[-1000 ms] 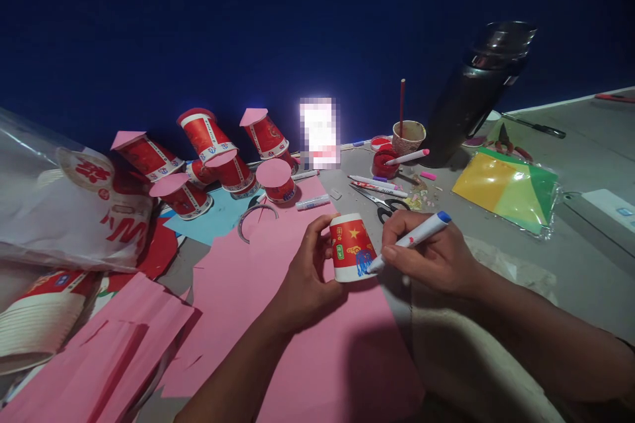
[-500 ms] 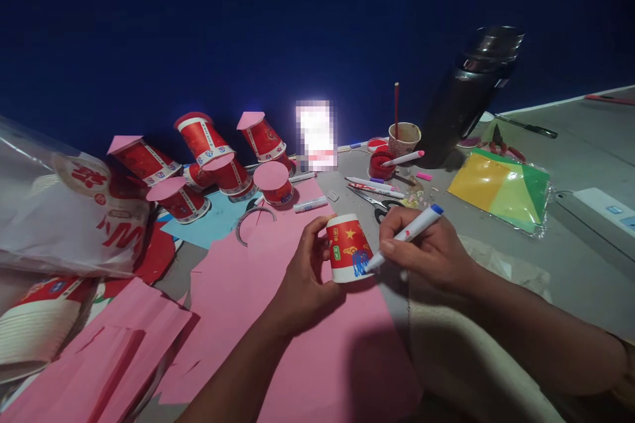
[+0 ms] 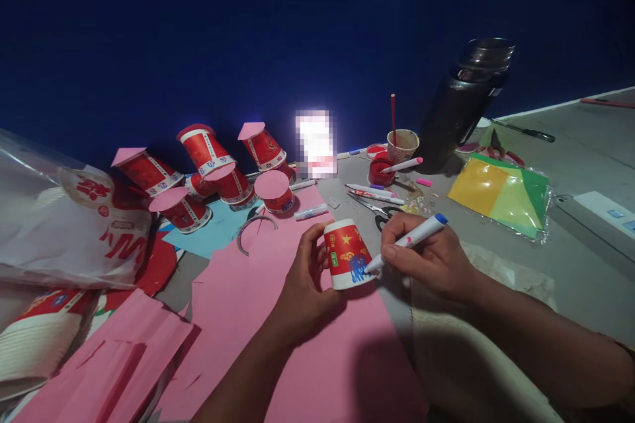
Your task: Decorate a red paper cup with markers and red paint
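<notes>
My left hand [image 3: 312, 277] is closed around a red and white paper cup [image 3: 344, 244], which is upside down and slightly tilted above pink paper [image 3: 297, 357]. Blue marks in strokes cover part of the cup near its white lower rim. Between the fingers of my right hand [image 3: 426, 254] is a white marker [image 3: 414, 238] with a blue end. The marker's tip meets the cup at the blue marks. Just beyond my right hand lie scissors [image 3: 380, 211] with black handles, beside other markers [image 3: 377, 195].
Several red cups with pink paper tops [image 3: 183, 208] stand at the back left. A plastic bag [image 3: 64, 225] and stacked paper cups [image 3: 40, 337] are on the left. A dark bottle [image 3: 464, 106] stands at the back right, near a colourful plastic-wrapped packet [image 3: 501, 195].
The cup has turned slightly in my left hand, bringing the blue marks further left. My right hand keeps the marker against it. The whole view has shifted a little.
</notes>
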Demonstrator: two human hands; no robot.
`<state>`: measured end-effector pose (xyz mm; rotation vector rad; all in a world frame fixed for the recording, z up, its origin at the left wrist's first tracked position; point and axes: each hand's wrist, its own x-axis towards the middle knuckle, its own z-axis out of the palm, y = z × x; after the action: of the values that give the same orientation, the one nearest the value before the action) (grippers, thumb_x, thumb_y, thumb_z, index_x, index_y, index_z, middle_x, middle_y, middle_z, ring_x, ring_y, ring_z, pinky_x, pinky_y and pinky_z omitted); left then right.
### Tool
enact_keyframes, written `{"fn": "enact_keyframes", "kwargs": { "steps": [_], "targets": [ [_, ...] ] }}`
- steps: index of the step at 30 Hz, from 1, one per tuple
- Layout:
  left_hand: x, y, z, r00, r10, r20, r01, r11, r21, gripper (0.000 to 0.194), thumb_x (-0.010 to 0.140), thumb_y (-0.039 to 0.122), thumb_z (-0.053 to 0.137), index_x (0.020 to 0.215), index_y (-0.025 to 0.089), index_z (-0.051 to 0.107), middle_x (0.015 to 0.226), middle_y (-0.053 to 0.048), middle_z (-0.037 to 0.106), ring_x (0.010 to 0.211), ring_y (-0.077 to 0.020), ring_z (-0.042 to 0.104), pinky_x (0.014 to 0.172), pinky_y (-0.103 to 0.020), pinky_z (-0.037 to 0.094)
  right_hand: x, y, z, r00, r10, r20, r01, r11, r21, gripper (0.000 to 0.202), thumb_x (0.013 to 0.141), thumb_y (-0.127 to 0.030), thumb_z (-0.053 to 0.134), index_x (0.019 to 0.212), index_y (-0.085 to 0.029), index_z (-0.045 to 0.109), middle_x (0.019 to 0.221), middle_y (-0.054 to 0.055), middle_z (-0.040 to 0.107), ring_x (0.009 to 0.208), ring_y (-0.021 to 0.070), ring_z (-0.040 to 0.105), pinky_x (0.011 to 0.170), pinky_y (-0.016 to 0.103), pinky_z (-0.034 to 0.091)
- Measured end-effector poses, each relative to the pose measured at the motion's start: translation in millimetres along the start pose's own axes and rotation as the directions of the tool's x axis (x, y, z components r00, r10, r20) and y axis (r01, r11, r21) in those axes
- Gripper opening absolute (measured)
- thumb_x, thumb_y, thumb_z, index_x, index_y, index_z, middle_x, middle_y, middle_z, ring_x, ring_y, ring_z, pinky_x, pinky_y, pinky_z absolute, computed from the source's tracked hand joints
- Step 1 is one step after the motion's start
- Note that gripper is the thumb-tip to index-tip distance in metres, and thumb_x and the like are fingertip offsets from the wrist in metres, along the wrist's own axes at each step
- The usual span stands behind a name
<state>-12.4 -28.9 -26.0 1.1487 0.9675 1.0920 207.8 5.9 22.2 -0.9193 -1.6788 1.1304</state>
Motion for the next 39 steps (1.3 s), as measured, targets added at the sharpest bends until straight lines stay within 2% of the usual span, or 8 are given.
{"fn": "enact_keyframes", "kwargs": {
  "steps": [3,9,17,24,28,31,34,39],
  "targets": [
    [0.4,0.8,0.0,1.0,0.0,0.0,0.0,1.0,0.001,0.088,0.069,0.006,0.082,0.145,0.034,0.048,0.149,-0.009,0.061,0.135,-0.0302,0.063,0.099,-0.037,0.059,0.7,0.5,-0.6,1.0,-0.013,0.009,0.013,0.999,-0.029,0.017,0.086,-0.031,0.072,0.075,-0.02,0.064,0.059,-0.002,0.058,0.05,0.0119,0.049,0.048,0.024,0.039],
    [1.8,5.0,1.7,1.0,-0.014,0.0,0.014,1.0,0.003,0.09,0.066,0.006,0.083,0.145,0.031,0.046,0.147,-0.01,0.062,0.131,-0.0295,0.065,0.098,-0.037,0.059,0.3,-0.1,-0.3,1.0,-0.006,-0.001,0.006,1.0,0.026,0.018,0.088,-0.03,0.071,0.076,-0.02,0.063,0.059,-0.003,0.059,0.05,0.0115,0.05,0.047,0.024,0.038],
    [-0.2,5.1,3.4,1.0,-0.018,-0.016,0.018,0.999,-0.027,0.087,0.068,0.009,0.085,0.144,0.034,0.048,0.152,-0.008,0.059,0.139,-0.0305,0.061,0.1,-0.037,0.06,1.1,1.5,-0.5,0.999,0.021,-0.04,-0.019,0.998,0.057,0.027,0.091,-0.04,0.073,0.075,-0.02,0.064,0.056,-0.003,0.058,0.049,0.0121,0.05,0.048,0.025,0.04],
    [2.5,8.2,3.5,1.0,-0.004,-0.015,0.004,1.0,-0.015,0.088,0.064,0.009,0.084,0.141,0.033,0.049,0.15,-0.008,0.06,0.134,-0.029,0.064,0.1,-0.036,0.059,2.0,0.6,-2.7,1.0,-0.016,-0.01,0.016,1.0,-0.02,0.021,0.088,-0.033,0.072,0.074,-0.02,0.064,0.059,-0.002,0.057,0.053,0.0126,0.05,0.051,0.026,0.039],
    [2.7,11.1,3.9,1.0,0.003,-0.022,-0.003,1.0,0.001,0.085,0.066,0.012,0.085,0.14,0.032,0.05,0.152,-0.009,0.057,0.135,-0.0296,0.062,0.102,-0.038,0.058,1.6,-0.2,-3.0,0.999,-0.008,-0.031,0.008,1.0,-0.008,0.021,0.09,-0.033,0.07,0.075,-0.02,0.063,0.058,-0.003,0.056,0.053,0.0127,0.05,0.051,0.026,0.039],
    [1.7,11.9,4.6,1.0,-0.012,-0.024,0.012,1.0,-0.002,0.085,0.066,0.014,0.086,0.141,0.032,0.05,0.153,-0.009,0.057,0.135,-0.0313,0.062,0.099,-0.038,0.059,1.5,-0.2,-2.7,1.0,-0.011,0.006,0.011,1.0,-0.003,0.025,0.089,-0.036,0.073,0.073,-0.02,0.063,0.059,-0.003,0.057,0.052,0.0122,0.049,0.05,0.025,0.038],
    [0.8,10.3,4.9,0.999,-0.035,-0.025,0.034,0.999,-0.018,0.087,0.065,0.014,0.087,0.141,0.032,0.049,0.151,-0.01,0.058,0.133,-0.0319,0.064,0.095,-0.037,0.06,1.6,0.8,-2.4,1.0,0.013,-0.012,-0.012,0.999,0.035,0.025,0.09,-0.037,0.072,0.074,-0.02,0.063,0.059,-0.003,0.057,0.05,0.0115,0.047,0.048,0.025,0.037],
    [0.7,6.2,3.8,0.999,-0.017,-0.032,0.017,1.0,-0.026,0.086,0.067,0.012,0.086,0.141,0.033,0.049,0.152,-0.009,0.058,0.133,-0.0303,0.064,0.097,-0.036,0.059,2.4,0.5,-1.1,1.0,0.001,-0.007,0.0,0.999,0.034,0.019,0.088,-0.031,0.071,0.075,-0.02,0.064,0.059,-0.003,0.058,0.052,0.0117,0.049,0.05,0.025,0.038]
  ]
}}
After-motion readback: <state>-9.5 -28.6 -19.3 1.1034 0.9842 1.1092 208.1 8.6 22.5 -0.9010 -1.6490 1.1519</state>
